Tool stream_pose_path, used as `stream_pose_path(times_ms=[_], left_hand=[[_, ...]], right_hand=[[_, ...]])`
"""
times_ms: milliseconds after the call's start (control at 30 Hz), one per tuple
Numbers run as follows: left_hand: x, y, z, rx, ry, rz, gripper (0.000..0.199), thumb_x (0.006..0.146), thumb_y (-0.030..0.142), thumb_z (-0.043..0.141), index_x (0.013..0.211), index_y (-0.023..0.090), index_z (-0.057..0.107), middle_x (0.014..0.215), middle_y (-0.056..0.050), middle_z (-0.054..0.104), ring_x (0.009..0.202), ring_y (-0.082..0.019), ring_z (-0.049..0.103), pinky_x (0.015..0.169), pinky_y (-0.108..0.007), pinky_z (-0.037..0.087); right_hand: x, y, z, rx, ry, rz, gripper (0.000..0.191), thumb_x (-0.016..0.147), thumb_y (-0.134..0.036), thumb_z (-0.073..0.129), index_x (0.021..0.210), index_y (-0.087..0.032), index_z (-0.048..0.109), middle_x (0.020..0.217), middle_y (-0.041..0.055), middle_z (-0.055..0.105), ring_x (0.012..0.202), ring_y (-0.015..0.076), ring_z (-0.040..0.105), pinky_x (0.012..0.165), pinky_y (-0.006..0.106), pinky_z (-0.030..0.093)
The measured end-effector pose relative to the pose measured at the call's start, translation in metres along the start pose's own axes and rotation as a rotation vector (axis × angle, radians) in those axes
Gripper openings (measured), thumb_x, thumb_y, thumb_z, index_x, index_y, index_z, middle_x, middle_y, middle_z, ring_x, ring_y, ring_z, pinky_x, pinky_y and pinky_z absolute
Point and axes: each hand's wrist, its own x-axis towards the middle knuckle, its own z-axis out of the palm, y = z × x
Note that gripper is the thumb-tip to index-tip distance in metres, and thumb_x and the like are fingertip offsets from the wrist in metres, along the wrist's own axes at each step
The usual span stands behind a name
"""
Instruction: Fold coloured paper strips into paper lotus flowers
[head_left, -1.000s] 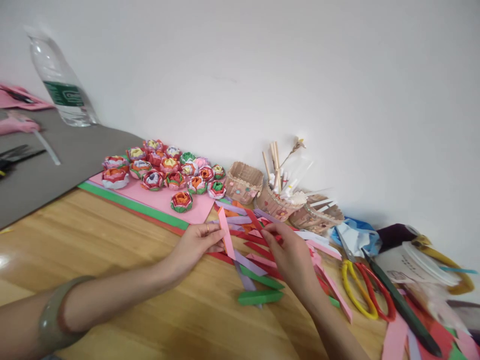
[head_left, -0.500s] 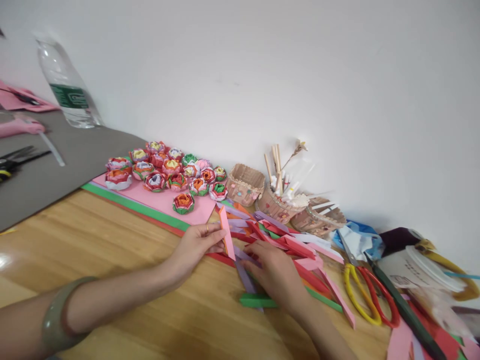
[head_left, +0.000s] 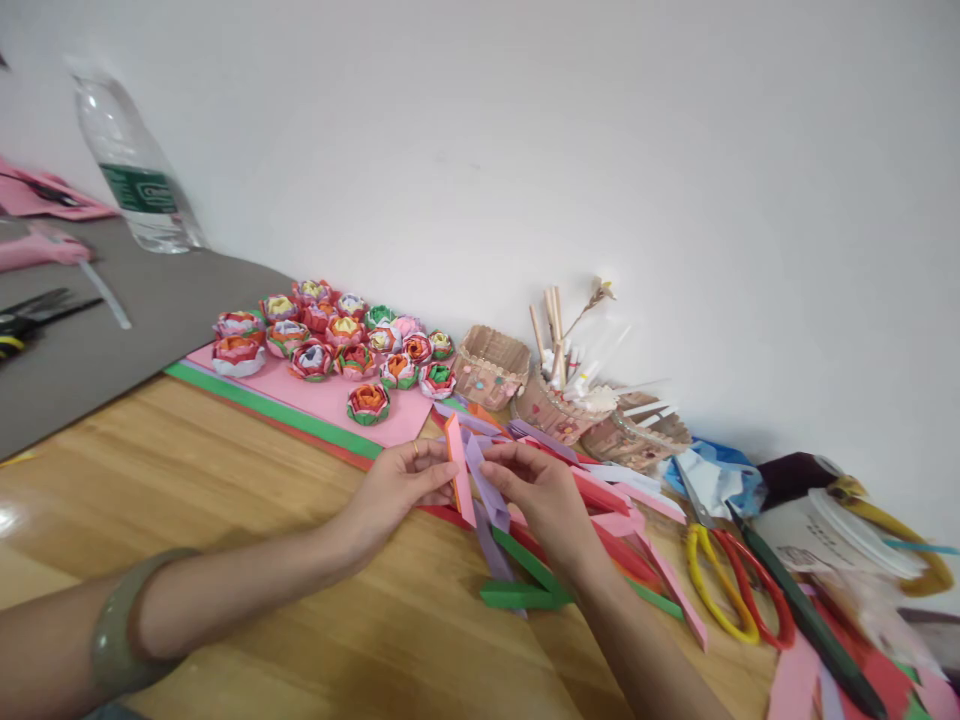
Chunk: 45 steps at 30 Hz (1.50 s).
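Note:
Between the fingers and thumb of my left hand (head_left: 409,490) are folded paper strips, a pink one (head_left: 461,478) with an orange one behind it. My right hand (head_left: 546,502) pinches a purple paper strip (head_left: 486,482), close beside the pink one. Under and around my right hand lies a loose pile of folded strips in red, pink, purple and white. Two green strips (head_left: 517,596) lie just below its fingers. Beyond my left hand, several folded paper flowers (head_left: 367,402) sit on a pink sheet (head_left: 322,408).
Three small decorated baskets (head_left: 489,370) stand by the wall, one holding sticks. To the right lie scissors (head_left: 739,590) with yellow and red handles and a dark green tool (head_left: 814,620). At left are a bottle (head_left: 142,190), a pink glue gun (head_left: 41,248) and black scissors (head_left: 37,318).
My right hand has lifted a purple strip from the pile and brought it up beside the pink one. A second green strip now shows below it. My left hand has barely moved.

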Motion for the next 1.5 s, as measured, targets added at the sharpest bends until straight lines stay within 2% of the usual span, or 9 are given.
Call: stream_pose_path(times_ms=[200, 367, 567, 733, 900, 1067, 1167, 1300, 1500], left_hand=[[-0.003, 0.003, 0.003, -0.025, -0.01, -0.011, 0.025, 0.057, 0.029, 0.077, 0.069, 0.012, 0.063, 0.063, 0.002, 0.061, 0.055, -0.009, 0.055, 0.057, -0.023, 0.044], [-0.002, 0.002, 0.003, -0.013, -0.023, -0.013, 0.027, 0.056, 0.031, 0.077, 0.069, 0.012, 0.062, 0.063, 0.001, 0.061, 0.055, -0.009, 0.055, 0.057, -0.022, 0.043], [-0.005, 0.003, 0.004, 0.065, -0.076, -0.007, 0.026, 0.057, 0.031, 0.077, 0.069, 0.012, 0.062, 0.062, 0.001, 0.061, 0.057, -0.01, 0.054, 0.058, -0.023, 0.042], [-0.004, 0.004, 0.005, 0.064, -0.062, -0.008, 0.024, 0.058, 0.03, 0.076, 0.064, 0.013, 0.06, 0.06, 0.002, 0.059, 0.058, -0.01, 0.053, 0.058, -0.022, 0.042], [-0.003, 0.002, 0.004, 0.008, -0.038, -0.016, 0.028, 0.056, 0.028, 0.078, 0.073, 0.014, 0.061, 0.067, 0.001, 0.064, 0.064, -0.012, 0.058, 0.061, -0.022, 0.044], [-0.001, 0.0, 0.001, -0.02, -0.018, 0.007, 0.028, 0.055, 0.025, 0.078, 0.074, 0.013, 0.061, 0.068, 0.001, 0.064, 0.065, -0.011, 0.057, 0.063, -0.022, 0.045], [-0.001, 0.0, 0.0, 0.004, -0.03, 0.027, 0.023, 0.056, 0.024, 0.077, 0.067, 0.012, 0.061, 0.065, 0.001, 0.063, 0.062, -0.01, 0.057, 0.063, -0.022, 0.045], [-0.002, 0.002, 0.001, -0.004, -0.033, 0.035, 0.023, 0.055, 0.023, 0.078, 0.059, 0.013, 0.058, 0.055, 0.003, 0.059, 0.053, -0.008, 0.054, 0.056, -0.02, 0.042], [-0.003, 0.001, 0.002, -0.008, -0.065, 0.011, 0.02, 0.056, 0.024, 0.077, 0.066, 0.013, 0.065, 0.062, 0.002, 0.063, 0.057, -0.009, 0.055, 0.057, -0.021, 0.043]], right_hand=[[-0.002, 0.003, 0.011, 0.103, -0.011, -0.011, 0.03, 0.056, -0.037, 0.076, 0.07, -0.016, 0.06, 0.064, -0.002, 0.057, 0.053, 0.0093, 0.048, 0.046, 0.021, 0.035], [-0.003, 0.004, 0.009, 0.057, 0.024, -0.052, 0.023, 0.062, -0.032, 0.071, 0.066, -0.016, 0.057, 0.064, -0.0018, 0.056, 0.057, 0.0103, 0.049, 0.052, 0.022, 0.039], [-0.002, 0.01, 0.01, -0.148, 0.216, -0.218, 0.006, 0.072, -0.022, 0.06, 0.072, -0.017, 0.056, 0.07, 0.0001, 0.06, 0.065, 0.0137, 0.056, 0.06, 0.025, 0.043], [-0.008, 0.015, 0.022, -0.263, 0.187, -0.392, 0.006, 0.077, -0.016, 0.053, 0.074, -0.018, 0.057, 0.076, 0.0014, 0.059, 0.071, 0.0141, 0.057, 0.066, 0.026, 0.046], [-0.013, 0.018, 0.025, -0.232, 0.163, -0.526, 0.01, 0.08, -0.015, 0.053, 0.084, -0.019, 0.062, 0.086, 0.0036, 0.063, 0.082, 0.0142, 0.059, 0.071, 0.024, 0.048], [-0.014, 0.018, 0.024, -0.033, 0.123, -0.396, 0.008, 0.077, -0.018, 0.058, 0.082, -0.02, 0.064, 0.085, 0.002, 0.064, 0.08, 0.0142, 0.059, 0.071, 0.024, 0.048], [-0.011, 0.017, 0.022, 0.131, 0.079, -0.22, 0.013, 0.071, -0.023, 0.065, 0.083, -0.02, 0.06, 0.081, 0.0003, 0.062, 0.07, 0.0133, 0.058, 0.063, 0.024, 0.047], [-0.008, 0.016, 0.018, 0.126, -0.057, -0.014, 0.016, 0.069, -0.032, 0.065, 0.072, -0.016, 0.061, 0.065, -0.0016, 0.06, 0.056, 0.0101, 0.051, 0.054, 0.021, 0.041], [-0.011, 0.015, 0.016, 0.008, -0.035, -0.061, 0.018, 0.072, -0.033, 0.062, 0.067, -0.016, 0.062, 0.06, -0.0027, 0.056, 0.056, 0.0103, 0.049, 0.054, 0.021, 0.038]])
